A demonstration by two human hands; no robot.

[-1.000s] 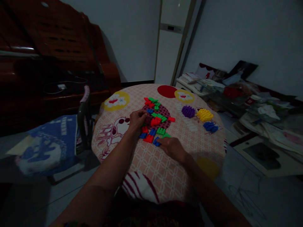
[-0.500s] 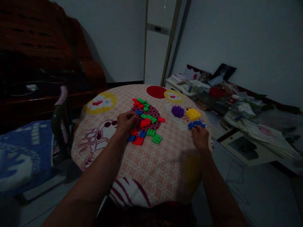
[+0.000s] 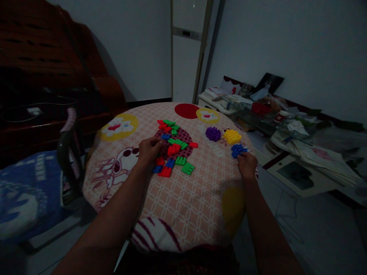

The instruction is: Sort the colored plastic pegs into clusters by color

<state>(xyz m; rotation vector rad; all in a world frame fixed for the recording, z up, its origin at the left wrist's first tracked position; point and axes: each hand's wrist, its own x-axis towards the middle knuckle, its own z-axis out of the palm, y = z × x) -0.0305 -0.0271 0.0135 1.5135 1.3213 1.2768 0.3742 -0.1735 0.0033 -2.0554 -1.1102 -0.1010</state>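
My left hand (image 3: 149,152) rests at the left side of the loose plastic building blocks, its fingers curled together; whatever lies between them is hidden. Red blocks (image 3: 173,149), green blocks (image 3: 188,168) and blue blocks (image 3: 165,136) lie scattered beside it on the patterned tablecloth (image 3: 189,206). On the right, my right hand (image 3: 247,164) has its fingertips closed at the near right edge of a cluster of blue knobbly pieces (image 3: 237,150). Just behind that cluster sit a yellow knobbly cluster (image 3: 232,136) and a purple one (image 3: 213,134).
A chair with a blue cushion (image 3: 25,191) stands left of the round table. Behind it is a dark wooden bench (image 3: 111,91). Papers (image 3: 312,152) and bags crowd a low cabinet along the right wall. A tall white appliance (image 3: 187,65) stands at the back.
My right hand has shifted slightly right, to the edge of the blue cluster, which now looks rounder and more compact. My left hand keeps its place by the blocks. The view has turned slightly.
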